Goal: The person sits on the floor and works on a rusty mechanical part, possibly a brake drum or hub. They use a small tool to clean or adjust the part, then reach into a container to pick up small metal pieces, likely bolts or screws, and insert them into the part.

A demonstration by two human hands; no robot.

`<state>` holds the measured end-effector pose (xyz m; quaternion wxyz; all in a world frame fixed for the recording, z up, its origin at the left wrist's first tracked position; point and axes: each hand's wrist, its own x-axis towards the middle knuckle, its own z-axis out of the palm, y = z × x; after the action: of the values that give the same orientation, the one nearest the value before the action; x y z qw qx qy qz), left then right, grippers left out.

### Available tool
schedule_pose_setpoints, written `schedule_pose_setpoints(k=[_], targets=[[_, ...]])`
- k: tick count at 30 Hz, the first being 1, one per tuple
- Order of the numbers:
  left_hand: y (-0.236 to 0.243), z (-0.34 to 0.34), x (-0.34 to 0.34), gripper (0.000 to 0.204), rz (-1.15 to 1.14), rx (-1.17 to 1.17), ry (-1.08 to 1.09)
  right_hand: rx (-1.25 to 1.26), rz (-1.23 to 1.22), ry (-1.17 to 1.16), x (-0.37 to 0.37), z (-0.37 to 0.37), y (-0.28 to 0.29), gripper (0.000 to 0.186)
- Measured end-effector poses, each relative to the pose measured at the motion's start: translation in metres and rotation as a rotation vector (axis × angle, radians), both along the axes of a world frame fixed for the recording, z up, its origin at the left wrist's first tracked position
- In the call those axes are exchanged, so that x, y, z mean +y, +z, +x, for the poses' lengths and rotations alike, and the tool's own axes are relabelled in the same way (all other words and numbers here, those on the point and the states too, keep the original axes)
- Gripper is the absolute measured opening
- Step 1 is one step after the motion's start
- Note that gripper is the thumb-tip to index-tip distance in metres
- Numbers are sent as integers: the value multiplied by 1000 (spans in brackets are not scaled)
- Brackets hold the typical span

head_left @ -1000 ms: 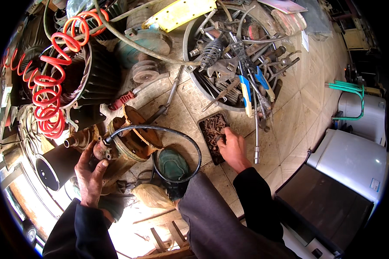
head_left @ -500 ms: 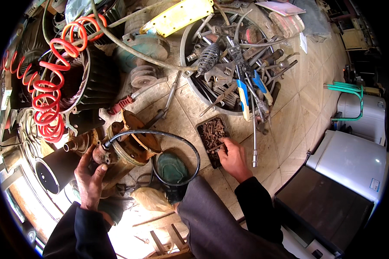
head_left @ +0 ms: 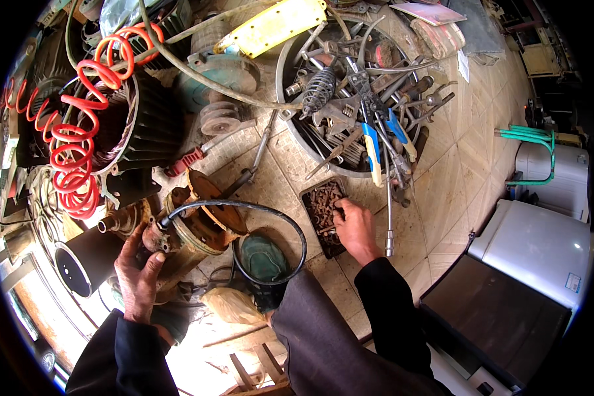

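My left hand (head_left: 138,277) is closed round a small rusty metal fitting (head_left: 154,236), which has a black cable (head_left: 265,208) attached and lies against a rusty round pump housing (head_left: 211,218) with an open disc-shaped flange. A dark cylinder (head_left: 79,267) lies left of it. My right hand (head_left: 356,231) reaches into a narrow dark tray (head_left: 305,204) of small rusty bolts (head_left: 323,201), fingers bent among them; whether it grips one is hidden. A green fabric item (head_left: 263,256) lies between my hands.
A round metal basin (head_left: 282,86) full of tools stands ahead on the tiles, a long extension bar hanging out. Red coiled hose (head_left: 72,158), finned motor housing (head_left: 152,129), pulley (head_left: 219,119) and yellow plate (head_left: 280,26) crowd the left and top. Silver appliances (head_left: 521,244) line the right.
My right hand has shifted about within the bolt tray, its fingers now a little higher than half a second ago. The surroundings sit slightly lower in view than one second ago.
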<state>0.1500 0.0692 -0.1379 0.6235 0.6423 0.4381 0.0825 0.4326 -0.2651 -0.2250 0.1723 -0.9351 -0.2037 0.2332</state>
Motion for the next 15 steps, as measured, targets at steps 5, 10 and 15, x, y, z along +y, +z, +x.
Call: schedule_pose_setpoints(k=[5, 10, 15], targets=[[1, 0, 1, 75, -4, 20, -24, 14, 198, 83, -1, -4, 6, 22], [0, 0, 2, 75, -1, 24, -37, 69, 87, 131, 2, -5, 7, 27], [1, 0, 0, 74, -21, -1, -11, -29, 25, -9, -8, -2, 15, 23]])
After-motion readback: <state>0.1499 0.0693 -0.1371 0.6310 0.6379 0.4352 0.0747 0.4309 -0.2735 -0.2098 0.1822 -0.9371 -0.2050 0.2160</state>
